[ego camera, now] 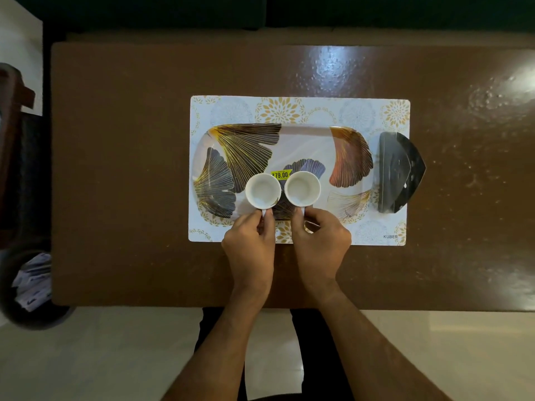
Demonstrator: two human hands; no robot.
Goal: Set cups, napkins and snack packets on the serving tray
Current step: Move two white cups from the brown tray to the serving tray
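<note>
White cups, two of them, sit side by side on the near half of the leaf-print serving tray (304, 140): left cup (263, 190) pinched by its handle in the left hand (251, 244), right cup (302, 188) pinched by its handle in the right hand (321, 241), so each grip is closed on a handle. The tray lies on a patterned placemat (289, 110) mid brown tabletop (130, 169), yellow price sticker (280, 174) between the cups, dark folded item (401, 172) just off the tray's right end, unclear what it is.
</note>
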